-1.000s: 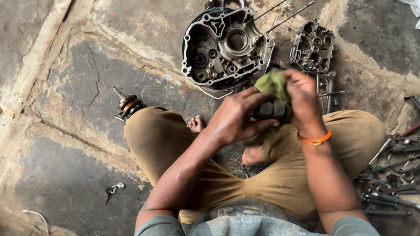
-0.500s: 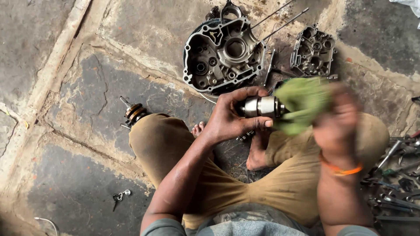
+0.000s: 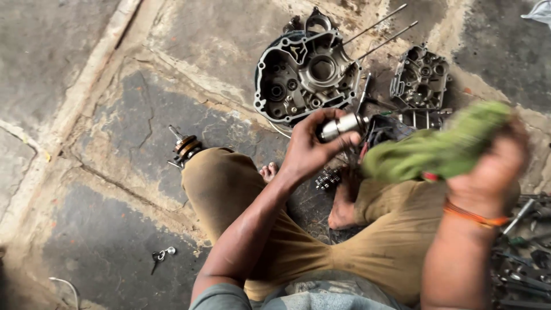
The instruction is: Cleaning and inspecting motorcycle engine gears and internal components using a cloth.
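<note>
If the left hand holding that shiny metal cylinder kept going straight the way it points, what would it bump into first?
The left hand aims the metal cylinder rightward, so the green rag in the right hand probably comes first, though depth is unclear.

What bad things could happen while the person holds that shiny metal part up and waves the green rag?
The left hand pinches the shiny metal cylinder only at one end, so it might slip and hit the bare foot below. The green rag in the right hand looks blurred, so it might snag the engine casing's long studs.
</note>
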